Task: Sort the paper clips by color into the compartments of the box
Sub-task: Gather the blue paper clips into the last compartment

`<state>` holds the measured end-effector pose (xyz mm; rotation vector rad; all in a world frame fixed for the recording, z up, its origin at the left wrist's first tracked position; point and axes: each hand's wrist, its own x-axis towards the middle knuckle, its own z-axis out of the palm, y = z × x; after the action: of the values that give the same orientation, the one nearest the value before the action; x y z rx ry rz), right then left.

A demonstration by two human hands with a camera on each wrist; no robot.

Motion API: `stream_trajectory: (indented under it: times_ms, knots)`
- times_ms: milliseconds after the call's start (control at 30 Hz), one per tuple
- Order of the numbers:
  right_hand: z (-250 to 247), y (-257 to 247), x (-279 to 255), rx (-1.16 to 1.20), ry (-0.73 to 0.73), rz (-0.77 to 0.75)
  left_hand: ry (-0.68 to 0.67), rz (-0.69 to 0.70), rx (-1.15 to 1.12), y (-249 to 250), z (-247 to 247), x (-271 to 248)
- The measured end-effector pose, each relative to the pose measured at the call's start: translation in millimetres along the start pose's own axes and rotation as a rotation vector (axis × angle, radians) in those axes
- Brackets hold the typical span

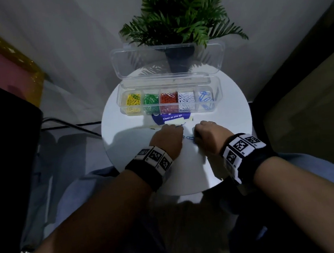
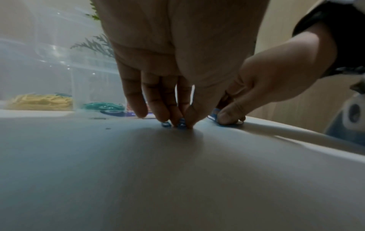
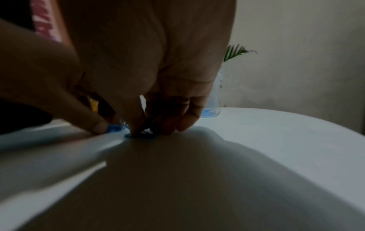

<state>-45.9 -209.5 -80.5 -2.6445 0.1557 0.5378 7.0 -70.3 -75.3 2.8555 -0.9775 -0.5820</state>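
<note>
A clear box stands on the round white table, with yellow, green, red, white and blue paper clips in separate compartments. One white clip lies on the red pile. A few blue clips lie between my hands. My left hand pinches a blue clip against the table between thumb and fingertips. My right hand curls its fingers round blue clips on the tabletop. The two hands almost touch.
The box lid stands open behind the compartments. A potted fern sits behind it. A blue "Clean as you go" sticker lies between the box and my hands. My knees are under the table's near edge.
</note>
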Motion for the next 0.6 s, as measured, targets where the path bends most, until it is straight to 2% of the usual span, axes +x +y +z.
stream_trajectory:
  times_ms: [167,367,467,600]
  knots:
    - [-14,1,0,0.185,0.083,0.076,-0.053,-0.035,-0.156,-1,4,3]
    - [-59,8,5,0.399,0.462,0.084,-0.035,-0.022,-0.218,-6,-1,3]
    - [-77,12,20,0.405,0.544,0.127,0.043,-0.002,-0.345,-5,-13,7]
    - [-89,17,37,0.357,0.511,0.172,0.208,0.06,-0.493,7,-38,20]
